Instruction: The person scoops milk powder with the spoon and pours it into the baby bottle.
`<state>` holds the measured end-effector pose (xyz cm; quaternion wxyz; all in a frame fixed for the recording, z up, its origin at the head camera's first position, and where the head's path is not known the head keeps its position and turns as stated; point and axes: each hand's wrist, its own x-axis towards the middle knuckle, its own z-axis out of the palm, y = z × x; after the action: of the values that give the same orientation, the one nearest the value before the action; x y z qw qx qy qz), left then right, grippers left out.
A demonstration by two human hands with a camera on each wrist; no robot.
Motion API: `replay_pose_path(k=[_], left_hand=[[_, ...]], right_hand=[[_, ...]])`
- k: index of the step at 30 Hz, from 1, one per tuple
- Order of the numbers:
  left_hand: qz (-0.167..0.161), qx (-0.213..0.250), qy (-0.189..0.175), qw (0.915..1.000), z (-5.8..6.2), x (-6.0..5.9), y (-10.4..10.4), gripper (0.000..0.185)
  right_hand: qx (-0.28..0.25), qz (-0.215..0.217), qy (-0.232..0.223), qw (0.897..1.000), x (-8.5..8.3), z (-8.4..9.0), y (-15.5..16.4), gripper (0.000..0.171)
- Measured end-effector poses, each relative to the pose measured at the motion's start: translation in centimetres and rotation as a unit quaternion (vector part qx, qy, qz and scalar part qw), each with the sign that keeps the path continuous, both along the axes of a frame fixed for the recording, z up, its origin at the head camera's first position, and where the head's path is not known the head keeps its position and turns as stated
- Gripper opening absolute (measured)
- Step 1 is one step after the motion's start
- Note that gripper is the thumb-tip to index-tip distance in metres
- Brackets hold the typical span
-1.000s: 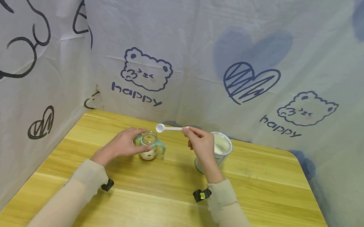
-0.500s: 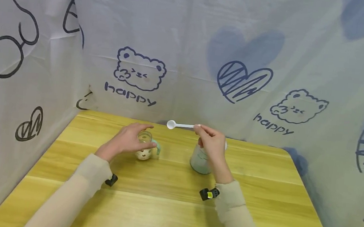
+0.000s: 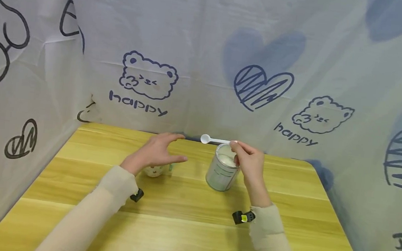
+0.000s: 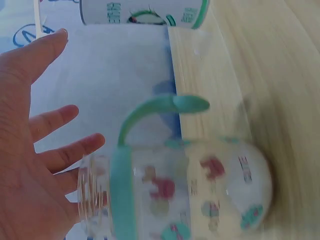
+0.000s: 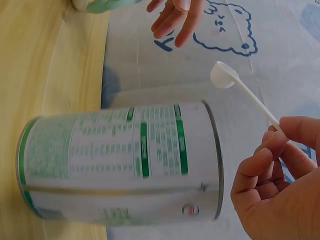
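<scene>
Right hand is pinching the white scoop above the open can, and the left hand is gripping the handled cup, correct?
Not quite. The left hand is open, fingers spread beside the handled cup, not gripping it; the left wrist view shows this. The right hand does pinch the white scoop above the open can.

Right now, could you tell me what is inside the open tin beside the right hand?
The tin stands open, with pale powder visible near its top. The right hand covers part of the rim, so how deep the powder goes cannot be seen.
</scene>
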<state>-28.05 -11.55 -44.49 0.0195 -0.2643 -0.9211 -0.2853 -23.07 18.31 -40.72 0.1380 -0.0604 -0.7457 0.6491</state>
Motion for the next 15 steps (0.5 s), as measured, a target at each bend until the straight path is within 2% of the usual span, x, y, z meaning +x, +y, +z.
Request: replay_pose_path(k=[10, 15], left_hand=[[-0.028, 0.010, -0.001, 0.9996, 0.7, -0.2, 3.3, 0.085], [-0.043, 0.022, -0.009, 0.9988, 0.7, -0.5, 4.9, 0.085]], right_hand=[[0.007, -0.033, 0.006, 0.999, 0.7, -0.3, 2.4, 0.031], [0.006, -0.052, 0.000, 0.999, 1.1, -0.7, 3.7, 0.030]])
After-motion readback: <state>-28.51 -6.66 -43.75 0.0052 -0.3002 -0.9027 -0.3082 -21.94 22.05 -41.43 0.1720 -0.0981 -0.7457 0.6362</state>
